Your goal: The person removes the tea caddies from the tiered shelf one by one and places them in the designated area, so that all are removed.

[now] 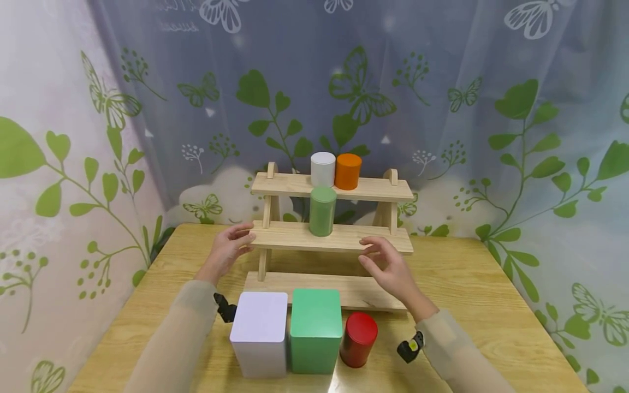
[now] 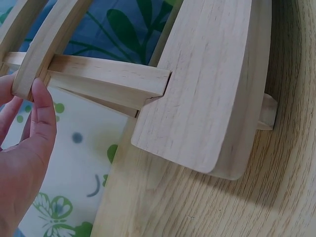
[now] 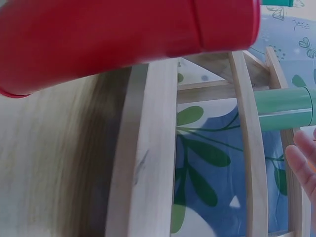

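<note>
A three-tier wooden shelf stand (image 1: 330, 237) stands on the table. My left hand (image 1: 228, 250) pinches the left end of its middle board, with thumb and fingertips on either face of the board end (image 2: 29, 84). On that middle board stands a light green canister (image 1: 322, 212). To the canister's right, my right hand (image 1: 388, 267) is by the board's front edge, fingers apart and loosely bent, holding nothing. In the right wrist view only some fingers (image 3: 305, 160) show. A white canister (image 1: 322, 170) and an orange canister (image 1: 348, 172) sit side by side on the top board.
In front of the stand, a white box (image 1: 260, 334), a green box (image 1: 316, 331) and a red canister (image 1: 358, 339) stand in a row on the wooden table (image 1: 472, 295). Behind and at both sides hangs a curtain (image 1: 295, 65) with leaf and butterfly prints.
</note>
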{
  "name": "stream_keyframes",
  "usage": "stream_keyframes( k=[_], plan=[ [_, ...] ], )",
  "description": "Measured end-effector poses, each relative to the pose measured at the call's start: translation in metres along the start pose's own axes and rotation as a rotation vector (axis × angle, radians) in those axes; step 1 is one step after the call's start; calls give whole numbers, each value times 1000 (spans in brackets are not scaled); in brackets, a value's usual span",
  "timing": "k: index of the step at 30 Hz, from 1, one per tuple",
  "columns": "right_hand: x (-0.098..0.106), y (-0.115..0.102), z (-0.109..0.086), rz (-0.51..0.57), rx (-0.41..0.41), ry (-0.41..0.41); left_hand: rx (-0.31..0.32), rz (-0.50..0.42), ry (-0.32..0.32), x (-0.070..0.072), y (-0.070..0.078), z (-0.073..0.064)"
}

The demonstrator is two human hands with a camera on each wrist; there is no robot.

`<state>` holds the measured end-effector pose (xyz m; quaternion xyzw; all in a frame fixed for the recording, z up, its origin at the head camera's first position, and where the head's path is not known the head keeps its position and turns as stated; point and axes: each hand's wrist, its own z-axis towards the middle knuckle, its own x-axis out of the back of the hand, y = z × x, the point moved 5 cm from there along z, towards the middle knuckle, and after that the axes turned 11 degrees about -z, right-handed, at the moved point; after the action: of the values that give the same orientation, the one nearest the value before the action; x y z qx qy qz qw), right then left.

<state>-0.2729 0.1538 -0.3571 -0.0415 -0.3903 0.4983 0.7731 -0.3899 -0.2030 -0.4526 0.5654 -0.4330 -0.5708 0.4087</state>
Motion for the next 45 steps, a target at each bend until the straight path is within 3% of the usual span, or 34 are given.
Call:
stream_keyframes(
  k=[16,24,30,35,41,45],
  plan=[
    [-7,-2,35,-7,2,14,-20,-11,-19,0,2,0],
    [-12,3,45,-4,-73,3,-3,-34,-7,1,-1,0],
    [-13,6,52,9,-139,15,14,-41,-14,-4,5,-6],
    [-17,18,56,20,-185,25,20,-44,-27,-8,8,-10],
    [-29,52,60,50,-218,37,18,-51,0,-1,-1,-2],
    [-33,57,66,27,-229,43,7,-48,9,1,-4,0]
  ],
)
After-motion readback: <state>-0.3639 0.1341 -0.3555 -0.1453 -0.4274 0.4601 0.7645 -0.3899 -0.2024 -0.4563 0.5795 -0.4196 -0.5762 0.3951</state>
